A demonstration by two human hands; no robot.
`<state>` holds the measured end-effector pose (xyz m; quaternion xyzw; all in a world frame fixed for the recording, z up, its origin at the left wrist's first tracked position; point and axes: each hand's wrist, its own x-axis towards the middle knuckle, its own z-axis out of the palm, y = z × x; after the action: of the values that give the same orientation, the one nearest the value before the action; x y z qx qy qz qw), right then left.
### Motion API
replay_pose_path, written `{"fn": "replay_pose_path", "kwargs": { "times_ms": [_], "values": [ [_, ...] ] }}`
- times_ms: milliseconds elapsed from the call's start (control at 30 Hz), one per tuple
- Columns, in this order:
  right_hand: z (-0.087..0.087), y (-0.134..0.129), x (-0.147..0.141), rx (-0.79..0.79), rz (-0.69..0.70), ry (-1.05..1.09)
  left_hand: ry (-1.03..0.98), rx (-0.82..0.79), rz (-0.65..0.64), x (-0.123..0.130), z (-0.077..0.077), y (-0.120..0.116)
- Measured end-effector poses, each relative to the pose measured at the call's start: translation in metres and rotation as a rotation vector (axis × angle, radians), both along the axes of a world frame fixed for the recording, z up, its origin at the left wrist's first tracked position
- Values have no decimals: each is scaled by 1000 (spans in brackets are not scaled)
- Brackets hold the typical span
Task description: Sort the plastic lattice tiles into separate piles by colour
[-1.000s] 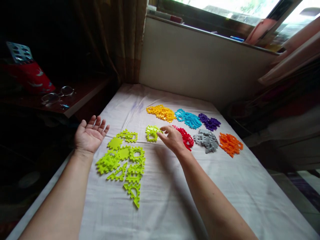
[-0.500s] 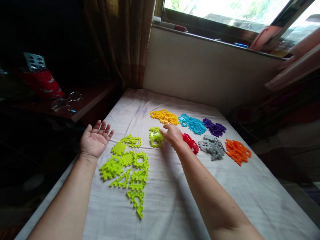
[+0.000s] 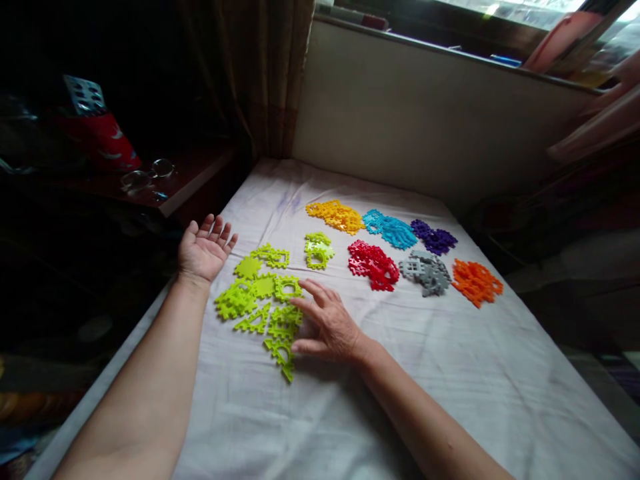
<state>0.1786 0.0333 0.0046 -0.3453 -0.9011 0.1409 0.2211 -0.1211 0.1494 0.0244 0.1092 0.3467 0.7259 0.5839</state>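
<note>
Lime-green plastic building pieces (image 3: 236, 299) with toothed edges lie spread on the white sheet, some square, some triangular. My right hand (image 3: 327, 323) is over their right edge with fingers apart, nearest to a square piece with a round hole (image 3: 289, 288) and a triangular piece (image 3: 281, 353); nothing shows in it. My left hand (image 3: 206, 252) rests palm up to the left of the green pieces, fingers spread and holding nothing. A smaller green group (image 3: 319, 251) lies farther back, apart from the main spread.
Piles of yellow (image 3: 335, 217), light-blue (image 3: 393, 229), purple (image 3: 434, 237), red (image 3: 373, 265), grey (image 3: 427, 272) and orange (image 3: 477, 282) pieces lie at the back right. A wooden ledge with eyeglasses (image 3: 148, 175) and a red container (image 3: 107, 140) stands at left. A wall and window border the far side.
My right hand has moved back toward me and left, from the small green group to the main green spread. My left hand stays palm up. The view has tilted slightly down.
</note>
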Motion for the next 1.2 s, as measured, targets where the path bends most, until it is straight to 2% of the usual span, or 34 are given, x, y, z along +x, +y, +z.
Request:
{"fn": "replay_pose_path", "kwargs": {
  "times_ms": [167, 333, 467, 600, 700, 833, 900, 967, 1033, 1133, 1200],
  "values": [
    [9, -16, -13, -41, 113, -168, -18, 18, 0, -1, -2, -1],
    [7, 13, -29, 22, 48, -194, -32, 12, 11, -1, -1, -1],
    [1, 34, -39, 75, -32, -163, -49, 3, 17, -1, 0, -1],
    [-3, 34, -49, 170, -81, -96, -48, 0, 15, -1, 0, -1],
    [-3, 28, -53, 213, -45, -59, -31, 2, 4, -2, -1, -1],
    [0, 21, -56, 191, 39, -10, -42, -4, -1, -3, -1, -1],
    [5, 24, -53, 171, 17, 70, -41, -4, -2, -4, -2, -1],
    [12, 38, -47, 142, -79, 192, -30, 0, -4, -4, -2, 0],
    [20, 64, -38, 95, -228, 299, -19, 0, -3, -3, -2, 0],
    [29, 118, -26, -12, -442, 293, -18, -11, 3, -3, -2, 0],
    [33, 150, -25, -72, -509, 228, -29, -16, 3, -3, -1, 0]
  ]
}}
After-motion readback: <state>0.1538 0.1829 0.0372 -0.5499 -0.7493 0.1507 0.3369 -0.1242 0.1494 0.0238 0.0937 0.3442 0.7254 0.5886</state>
